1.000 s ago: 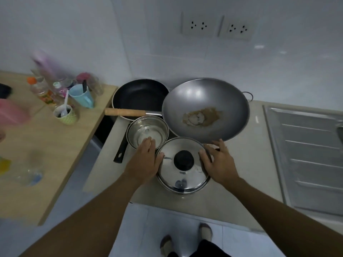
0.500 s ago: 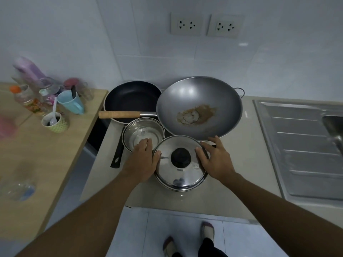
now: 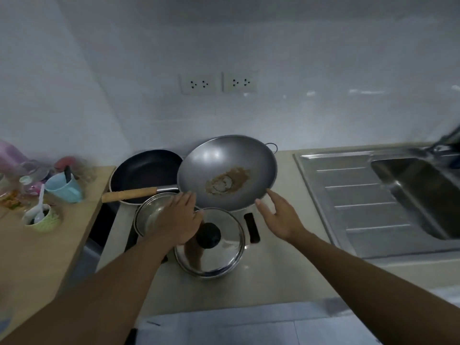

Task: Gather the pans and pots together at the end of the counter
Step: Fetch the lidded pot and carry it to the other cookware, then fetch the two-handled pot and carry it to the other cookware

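Lidded pot: a round shiny steel pot [image 3: 210, 247] with a black-knobbed lid sits nearest on the beige stone desk [image 3: 276, 277], a black handle [image 3: 252, 227] jutting out on its right.
Left hand: the left hand [image 3: 178, 221] hovers over the pot's left rim and the small steel saucepan [image 3: 149, 215] beside it, fingers [image 3: 185, 199] spread and loose, gripping nothing.
Right hand: the right hand [image 3: 280, 217] floats right of the pot, fingers open, tips near the wok's rim; contact cannot be told.
Wok: a wide grey metal wok [image 3: 227, 173] with brown residue stands behind the pot, its wooden handle [image 3: 129, 194] lying across the black frying pan [image 3: 146, 174].
Grouping: all four stand close together at the desk's left end.
Sink: a steel sink [image 3: 408, 195] lies well apart to the right.
Side table: a blue cup [image 3: 64, 188] stands on the wooden table [image 3: 37, 250] on the left.
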A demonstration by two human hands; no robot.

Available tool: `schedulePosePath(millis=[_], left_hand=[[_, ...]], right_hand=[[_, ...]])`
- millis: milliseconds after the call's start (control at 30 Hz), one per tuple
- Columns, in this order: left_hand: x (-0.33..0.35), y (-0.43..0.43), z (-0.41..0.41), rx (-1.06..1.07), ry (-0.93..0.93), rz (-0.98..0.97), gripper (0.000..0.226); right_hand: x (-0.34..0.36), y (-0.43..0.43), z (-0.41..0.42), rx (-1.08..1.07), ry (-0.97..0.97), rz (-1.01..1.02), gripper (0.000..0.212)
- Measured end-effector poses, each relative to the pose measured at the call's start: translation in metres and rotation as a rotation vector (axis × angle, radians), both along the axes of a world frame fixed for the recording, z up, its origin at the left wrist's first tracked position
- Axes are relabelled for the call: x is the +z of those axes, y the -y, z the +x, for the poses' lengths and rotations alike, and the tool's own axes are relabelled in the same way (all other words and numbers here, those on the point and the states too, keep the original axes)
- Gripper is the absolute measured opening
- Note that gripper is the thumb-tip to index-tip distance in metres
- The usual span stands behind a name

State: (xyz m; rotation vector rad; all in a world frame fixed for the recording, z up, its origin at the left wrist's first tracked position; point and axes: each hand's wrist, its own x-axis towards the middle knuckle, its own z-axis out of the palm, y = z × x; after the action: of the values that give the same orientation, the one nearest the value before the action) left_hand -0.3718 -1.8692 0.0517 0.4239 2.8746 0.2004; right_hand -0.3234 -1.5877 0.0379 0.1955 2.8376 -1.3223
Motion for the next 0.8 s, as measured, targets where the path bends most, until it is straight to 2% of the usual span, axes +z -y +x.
schedulePosePath(millis=[233, 367, 533, 800], left_hand=[[0.027, -0.109, -0.006, -0.043, 0.031, 0.127, 0.071], [0.038, -0.22, 0.005, -0.179, 0.0, 0.127, 0.068], [0.052, -0.342, 0.032, -0.271, 0.089, 0.206, 0.073], [0.056, -0.54, 0.099, -0.5, 0.116, 0.253, 0.061]], right_hand=[[0.032, -0.087, 0.037, -0.178, -0.058, 0.008, 0.074], [0.049, -0.172, 0.076, -0.286, -0.08, 0.051, 0.074], [0.06, -0.268, 0.131, -0.375, -0.082, 0.053, 0.077], [0.063, -0.417, 0.23, -0.585, -0.081, 0.019, 0.071]])
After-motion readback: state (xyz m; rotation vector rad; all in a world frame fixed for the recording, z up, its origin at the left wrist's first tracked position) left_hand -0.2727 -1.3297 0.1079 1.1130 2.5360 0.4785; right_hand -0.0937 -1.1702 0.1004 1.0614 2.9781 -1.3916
